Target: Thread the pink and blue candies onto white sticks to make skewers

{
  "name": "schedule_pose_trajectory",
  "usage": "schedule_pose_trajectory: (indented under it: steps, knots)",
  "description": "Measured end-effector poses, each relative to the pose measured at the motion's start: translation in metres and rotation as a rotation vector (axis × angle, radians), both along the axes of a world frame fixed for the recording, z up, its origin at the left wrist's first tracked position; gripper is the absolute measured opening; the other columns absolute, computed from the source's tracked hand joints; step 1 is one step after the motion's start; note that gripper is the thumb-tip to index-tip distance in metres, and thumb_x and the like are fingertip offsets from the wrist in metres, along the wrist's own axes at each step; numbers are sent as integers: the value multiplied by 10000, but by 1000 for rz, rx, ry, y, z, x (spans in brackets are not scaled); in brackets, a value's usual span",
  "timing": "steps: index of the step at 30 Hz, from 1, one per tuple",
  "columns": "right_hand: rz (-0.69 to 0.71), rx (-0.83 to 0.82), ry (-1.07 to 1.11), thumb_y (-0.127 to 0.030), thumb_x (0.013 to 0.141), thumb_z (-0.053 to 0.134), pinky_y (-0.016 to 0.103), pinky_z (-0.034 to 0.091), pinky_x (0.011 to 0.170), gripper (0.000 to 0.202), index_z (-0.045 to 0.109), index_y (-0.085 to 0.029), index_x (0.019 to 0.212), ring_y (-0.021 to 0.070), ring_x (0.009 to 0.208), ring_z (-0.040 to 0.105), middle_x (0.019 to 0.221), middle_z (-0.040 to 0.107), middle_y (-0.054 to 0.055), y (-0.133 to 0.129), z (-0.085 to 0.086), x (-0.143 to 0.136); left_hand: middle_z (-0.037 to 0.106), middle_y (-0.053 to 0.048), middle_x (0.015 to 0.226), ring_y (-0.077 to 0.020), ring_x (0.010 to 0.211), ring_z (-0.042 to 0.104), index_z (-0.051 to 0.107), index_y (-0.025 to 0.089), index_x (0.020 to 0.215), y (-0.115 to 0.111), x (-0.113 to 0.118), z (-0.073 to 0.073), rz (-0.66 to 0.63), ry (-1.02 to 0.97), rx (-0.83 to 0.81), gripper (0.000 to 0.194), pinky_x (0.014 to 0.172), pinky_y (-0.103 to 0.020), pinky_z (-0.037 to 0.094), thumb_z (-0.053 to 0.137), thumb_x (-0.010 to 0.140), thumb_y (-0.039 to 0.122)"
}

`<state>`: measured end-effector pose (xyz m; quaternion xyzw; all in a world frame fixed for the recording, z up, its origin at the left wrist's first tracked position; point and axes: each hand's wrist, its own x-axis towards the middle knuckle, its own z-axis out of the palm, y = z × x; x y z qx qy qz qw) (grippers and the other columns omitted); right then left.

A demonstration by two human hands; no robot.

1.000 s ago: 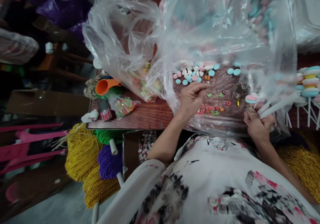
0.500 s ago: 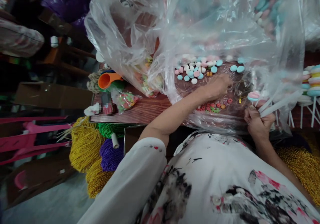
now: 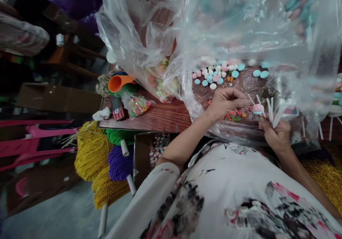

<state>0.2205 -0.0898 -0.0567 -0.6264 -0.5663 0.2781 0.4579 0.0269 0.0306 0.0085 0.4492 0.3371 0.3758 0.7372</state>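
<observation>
Nearest the camera, the right hand (image 3: 276, 134) holds a bundle of white sticks (image 3: 271, 112) in a closed grip, ends fanned upward. One stick carries a pink and blue candy disc (image 3: 258, 108) at its tip. Just left of it, the left hand (image 3: 226, 102) is pinched shut, fingertips close to the disc; whether a small piece sits between them cannot be made out.

Both hands work over a clear plastic sheet (image 3: 240, 128) laid on the wooden surface (image 3: 160, 117). Small ring candies (image 3: 235, 116) lie beside the left hand; beyond them sits a loose group of pastel discs (image 3: 216, 75).

Judgement: the step is best done with the bundle held steady and the working stick kept apart from the others, so the left hand can meet it squarely.

Farther off, large clear bags (image 3: 165, 29) rise over the surface and blur what lies behind. An orange scoop (image 3: 119, 82) lies at the left. Items at the right edge are cut off.
</observation>
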Motion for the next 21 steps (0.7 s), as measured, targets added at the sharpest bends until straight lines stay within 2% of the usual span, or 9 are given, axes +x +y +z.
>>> schedule_pose_trajectory:
  steps: [4, 7, 10, 12, 14, 18, 21]
  knots:
    - [-47, 12, 32, -320, 932, 630, 286, 399, 534, 231, 626, -212, 727, 126, 520, 499, 580, 551, -26, -6, -1, -1, 692, 8, 655, -69, 538, 601, 696, 124, 714, -4, 2, -1, 54, -80, -45, 408, 531, -206, 493, 950, 602, 422]
    - [-109, 59, 76, -315, 943, 619, 287, 416, 528, 176, 664, -214, 807, 128, 521, 501, 592, 553, -27, -11, 7, 0, 677, 20, 638, -65, 518, 597, 679, 131, 733, -4, 2, -2, 58, -102, -98, 433, 500, -192, 484, 947, 601, 444]
    - [-26, 72, -57, -298, 912, 652, 293, 414, 515, 174, 665, -220, 757, 136, 506, 509, 580, 572, -12, -14, 21, 3, 694, 14, 685, -82, 589, 649, 670, 141, 760, -6, 1, -3, 41, -92, -100, 452, 553, -198, 529, 932, 618, 481]
    - [56, 43, -128, -297, 888, 667, 297, 412, 511, 197, 647, -229, 704, 137, 486, 495, 568, 578, -6, -14, 29, 5, 705, 8, 730, -94, 630, 668, 668, 148, 771, -8, 0, -4, 35, -79, -65, 454, 588, -218, 553, 916, 639, 505]
    - [80, -6, -142, -319, 877, 673, 303, 412, 515, 197, 643, -240, 699, 141, 481, 481, 563, 575, -5, -13, 32, 6, 718, -1, 778, -95, 645, 665, 667, 151, 767, -9, -1, -5, 46, -36, -1, 453, 610, -237, 562, 905, 653, 519]
    - [-35, -70, -77, -379, 904, 657, 304, 395, 526, 277, 611, -239, 669, 146, 508, 484, 556, 551, -10, -15, 28, 3, 730, -17, 834, -124, 795, 689, 670, 158, 718, -9, -5, -7, 104, 70, 199, 413, 747, -282, 578, 905, 667, 493]
    - [-82, -59, 62, -376, 938, 631, 298, 400, 529, 234, 646, -231, 754, 141, 515, 494, 578, 555, -25, -17, 26, -6, 724, -17, 848, -132, 856, 692, 657, 162, 708, -12, -3, -11, 159, 77, 267, 406, 809, -296, 570, 895, 686, 490]
